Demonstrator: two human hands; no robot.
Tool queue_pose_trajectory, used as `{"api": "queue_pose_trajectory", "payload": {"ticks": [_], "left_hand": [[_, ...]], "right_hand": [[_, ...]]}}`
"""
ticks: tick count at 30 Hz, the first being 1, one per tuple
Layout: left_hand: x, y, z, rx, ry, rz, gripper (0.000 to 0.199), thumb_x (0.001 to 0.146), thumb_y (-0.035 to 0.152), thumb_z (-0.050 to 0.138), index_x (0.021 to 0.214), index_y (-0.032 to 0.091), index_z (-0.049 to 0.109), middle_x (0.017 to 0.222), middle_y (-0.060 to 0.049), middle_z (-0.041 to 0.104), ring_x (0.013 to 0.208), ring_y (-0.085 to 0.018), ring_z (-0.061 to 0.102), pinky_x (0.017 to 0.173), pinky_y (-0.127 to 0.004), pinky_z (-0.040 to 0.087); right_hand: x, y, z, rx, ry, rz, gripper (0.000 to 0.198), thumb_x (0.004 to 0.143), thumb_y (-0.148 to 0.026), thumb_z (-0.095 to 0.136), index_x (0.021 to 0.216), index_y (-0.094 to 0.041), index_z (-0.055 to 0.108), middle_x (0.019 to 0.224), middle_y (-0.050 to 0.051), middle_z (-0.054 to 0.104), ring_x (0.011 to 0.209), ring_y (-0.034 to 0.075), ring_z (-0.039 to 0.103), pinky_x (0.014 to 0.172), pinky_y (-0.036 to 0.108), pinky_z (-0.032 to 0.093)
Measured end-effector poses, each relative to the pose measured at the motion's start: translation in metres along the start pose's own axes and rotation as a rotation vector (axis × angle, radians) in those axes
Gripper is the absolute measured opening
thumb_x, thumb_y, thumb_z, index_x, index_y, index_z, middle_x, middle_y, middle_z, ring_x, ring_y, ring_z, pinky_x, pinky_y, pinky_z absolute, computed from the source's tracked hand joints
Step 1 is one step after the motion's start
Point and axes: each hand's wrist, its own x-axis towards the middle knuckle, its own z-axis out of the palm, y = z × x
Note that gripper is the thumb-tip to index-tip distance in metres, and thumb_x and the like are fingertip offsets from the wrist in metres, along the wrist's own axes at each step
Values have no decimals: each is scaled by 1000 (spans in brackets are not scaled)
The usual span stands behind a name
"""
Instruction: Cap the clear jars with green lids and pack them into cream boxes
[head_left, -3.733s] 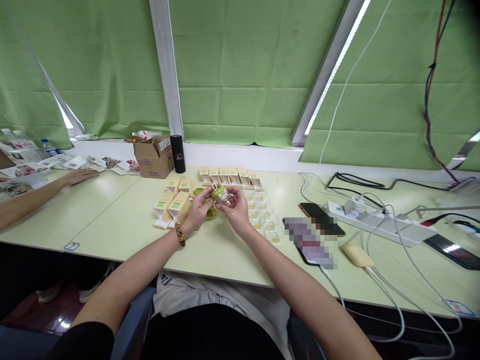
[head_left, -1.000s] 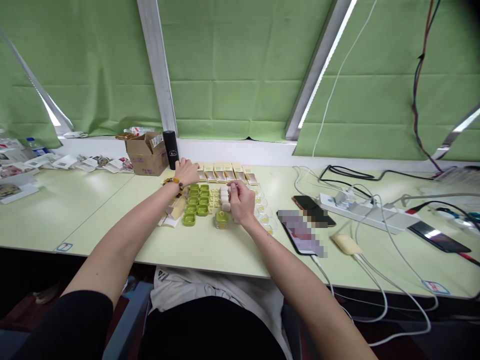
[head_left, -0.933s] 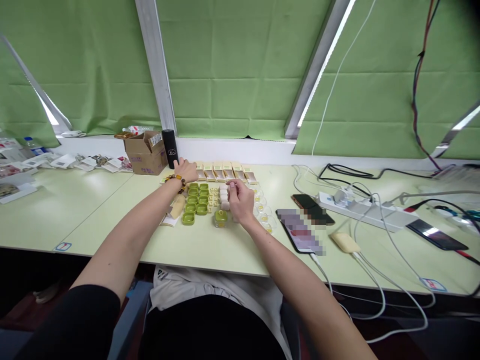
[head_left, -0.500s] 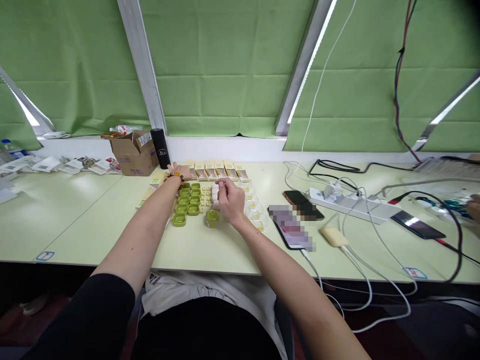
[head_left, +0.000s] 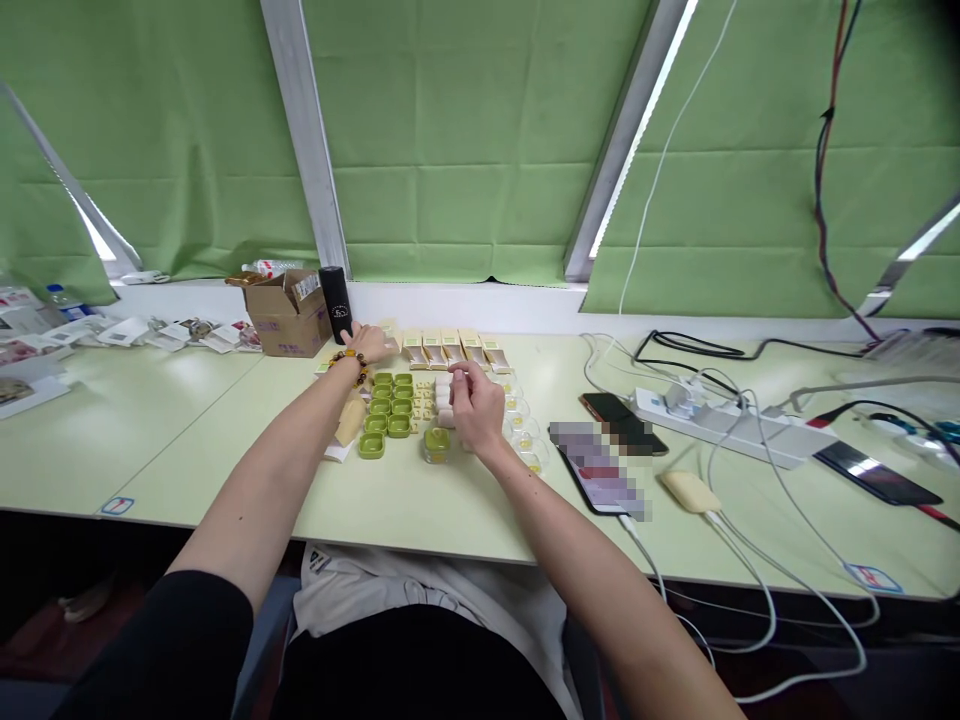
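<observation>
My left hand, with a beaded bracelet at its wrist, reaches to the left end of a back row of small cream boxes. Its thumb side closes on the leftmost box, partly hidden by the fingers. My right hand hovers beside white rolls with its fingers curled together; whatever they hold is hidden. Between the hands stand green square containers in two columns and small yellowish pieces. A clear container with a green top sits in front. Clear cups line up to the right.
A cardboard carton and a black cylinder stand behind on the left. A beige packet lies under my left forearm. To the right are phones, a power strip, a cream charger and loose cables.
The view has shifted, so the table items appear farther right and lower. My left hand stays by the leftmost box, and the beige packet now shows beside my forearm. My right hand keeps its curled pose.
</observation>
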Motion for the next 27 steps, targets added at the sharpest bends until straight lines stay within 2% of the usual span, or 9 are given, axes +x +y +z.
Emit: {"api": "queue_pose_trajectory", "payload": {"ticks": [2,4,7,10,14,17,20,24,27], "left_hand": [[-6,1,-12,60,18,-81,31,100,33,62,90,4,68,121,-30,66,131,-45,45,108,-63,35],[-19,7,-23,85,97,-55,23,97,22,59,107,6,70,134,-29,62,137,-47,42,110,-67,32],[-55,25,-34,137,416,152,46,93,16,54,137,7,63,146,-28,57,142,-48,40,116,-71,26],[-103,47,-34,163,574,302,62,96,18,49,157,8,47,156,-26,51,146,-46,39,123,-69,18],[-156,69,-17,188,583,425,67,99,16,45,165,9,38,160,-25,51,145,-43,44,126,-65,21],[-175,76,-6,175,535,532,67,98,13,47,165,13,40,162,-21,52,142,-39,48,126,-62,24],[-180,78,-6,57,515,610,60,97,15,53,156,21,53,159,-16,56,141,-38,50,124,-63,30],[-168,77,-12,-321,576,527,38,99,23,57,136,23,63,143,-13,66,138,-34,52,119,-58,43],[-152,76,-8,-660,424,397,46,102,35,61,146,22,54,139,-15,68,133,-31,61,114,-52,51]], "right_hand": [[2,2,0,37,14,12,31,107,-44,44,107,-25,68,64,-3,64,58,19,61,62,30,44],[6,5,0,102,28,45,28,105,-45,48,107,-24,67,68,-2,67,60,18,61,61,30,46],[11,9,3,257,27,128,29,100,-50,60,112,-24,66,88,3,75,65,18,66,64,32,54],[14,8,10,458,-15,175,48,91,-57,74,125,-24,63,121,10,75,90,21,75,82,39,64],[11,1,22,702,-66,192,73,84,-63,82,140,-27,51,138,13,69,110,24,75,101,45,63],[10,-3,23,762,-68,169,68,88,-65,78,137,-28,50,129,11,73,110,25,74,99,44,64],[12,-4,15,756,-52,134,56,89,-62,78,126,-27,56,123,9,74,112,26,72,97,43,63],[14,-2,4,741,-42,110,52,85,-59,82,119,-26,60,125,8,73,115,27,70,100,43,61],[13,-4,2,703,-79,85,56,85,-61,81,123,-26,60,127,10,73,117,29,70,101,44,61]]}}
